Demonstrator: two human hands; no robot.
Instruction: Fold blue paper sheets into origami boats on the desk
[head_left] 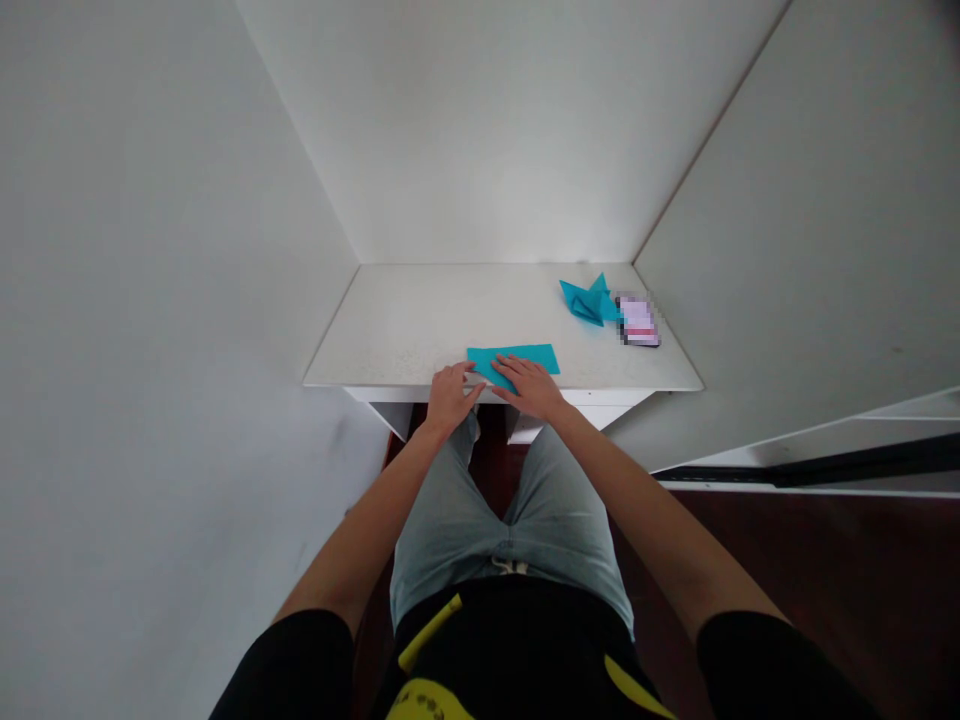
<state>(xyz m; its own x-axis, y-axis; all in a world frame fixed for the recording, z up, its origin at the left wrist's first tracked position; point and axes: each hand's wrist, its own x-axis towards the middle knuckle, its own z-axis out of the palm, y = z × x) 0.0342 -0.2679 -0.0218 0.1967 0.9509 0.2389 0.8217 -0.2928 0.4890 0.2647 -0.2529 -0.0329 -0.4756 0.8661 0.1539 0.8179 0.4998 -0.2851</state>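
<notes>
A folded strip of turquoise paper (pixel 538 355) lies near the front edge of the white table. My right hand (pixel 529 386) rests on it, fingers stretched out and pressing flat, covering part of its lower edge. At the paper's left end is my left hand (pixel 450 393), its thumb and forefinger apart and its fingertips close to the corner. Whether the left fingertips touch the paper I cannot tell. Farther back on the right sits a folded turquoise paper figure (pixel 587 303) with pointed ends.
A blurred-out flat object with a dark edge, perhaps a phone (pixel 638 321), lies beside the paper figure. The narrow white table (pixel 420 310) stands between a left wall (pixel 187 250), a back wall and a pale panel (pixel 825 230) on the right. My legs are in front of it.
</notes>
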